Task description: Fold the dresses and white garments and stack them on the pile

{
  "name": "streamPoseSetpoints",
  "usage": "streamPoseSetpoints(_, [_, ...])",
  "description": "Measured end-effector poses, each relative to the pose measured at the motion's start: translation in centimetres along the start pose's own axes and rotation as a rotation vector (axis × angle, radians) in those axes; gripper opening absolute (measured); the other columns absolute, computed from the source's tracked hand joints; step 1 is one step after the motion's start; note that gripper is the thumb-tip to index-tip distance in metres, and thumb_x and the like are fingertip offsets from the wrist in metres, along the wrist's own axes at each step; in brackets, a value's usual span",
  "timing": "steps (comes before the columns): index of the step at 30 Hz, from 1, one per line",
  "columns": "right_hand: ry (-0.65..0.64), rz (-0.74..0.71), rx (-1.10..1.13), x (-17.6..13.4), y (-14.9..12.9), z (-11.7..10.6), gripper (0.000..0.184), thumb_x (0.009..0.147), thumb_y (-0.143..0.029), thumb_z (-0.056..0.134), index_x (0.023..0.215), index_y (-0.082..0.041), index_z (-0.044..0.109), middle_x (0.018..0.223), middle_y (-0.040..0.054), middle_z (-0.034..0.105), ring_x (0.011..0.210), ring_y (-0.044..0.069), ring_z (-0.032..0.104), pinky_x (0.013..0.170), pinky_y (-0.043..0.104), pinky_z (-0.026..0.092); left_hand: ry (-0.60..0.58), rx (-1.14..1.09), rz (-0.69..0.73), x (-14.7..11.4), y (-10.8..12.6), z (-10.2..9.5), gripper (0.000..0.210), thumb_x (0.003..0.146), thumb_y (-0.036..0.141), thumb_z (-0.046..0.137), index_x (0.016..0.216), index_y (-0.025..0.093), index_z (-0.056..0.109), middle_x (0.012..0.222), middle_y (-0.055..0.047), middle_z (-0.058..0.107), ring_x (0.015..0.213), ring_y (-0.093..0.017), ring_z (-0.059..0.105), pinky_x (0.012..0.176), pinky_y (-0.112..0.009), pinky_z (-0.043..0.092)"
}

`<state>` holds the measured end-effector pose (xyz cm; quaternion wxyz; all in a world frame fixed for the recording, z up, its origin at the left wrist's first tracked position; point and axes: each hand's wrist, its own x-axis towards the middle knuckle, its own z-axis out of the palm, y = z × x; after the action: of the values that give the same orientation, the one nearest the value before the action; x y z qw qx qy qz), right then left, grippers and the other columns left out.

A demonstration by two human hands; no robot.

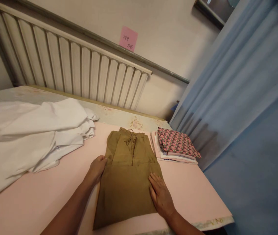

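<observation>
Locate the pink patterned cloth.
Head view, right of centre: the pink patterned cloth lies atop the folded stack, between the olive garment and the blue curtain.

A flowered table (136, 123) carries a pink sheet (188, 186), seemingly cloth, beneath olive clothing (129, 189), white fabric (43, 120) and a folded stack (178, 143).

The left forearm (71, 205), bare, reaches up from beyond the near left corner of the olive-brown drawstring garment (126, 189). The left hand (97, 168) is at that garment's left edge, thumb uppermost, the other fingers curled and mostly hidden — whether they pinch cannot be told. The right forearm (184, 225), also bare, angles in from the garment's near right. The right hand (161, 195) rests palm down on its right side — fingers extended toward its far end, thumb slightly apart.
</observation>
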<state>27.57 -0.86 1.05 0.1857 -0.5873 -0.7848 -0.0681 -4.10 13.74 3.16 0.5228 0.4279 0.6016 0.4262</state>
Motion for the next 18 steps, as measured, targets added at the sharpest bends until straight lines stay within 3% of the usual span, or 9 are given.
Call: streamPoseSetpoints(18, [0.009, -0.016, -0.016, -0.08, 0.11, 0.14, 0.045, 0.095, -0.021, 0.045, 0.140, -0.020, 0.049, 0.144, 0.0080, 0.049, 0.135, 0.026, 0.044, 0.109, 0.051, 0.042, -0.030, -0.058, -0.020, 0.00, 0.12, 0.03, 0.021, 0.073, 0.036, 0.060, 0.083, 0.018, 0.063, 0.064, -0.003, 0.067, 0.058, -0.017, 0.062, 0.052, -0.025, 0.045])
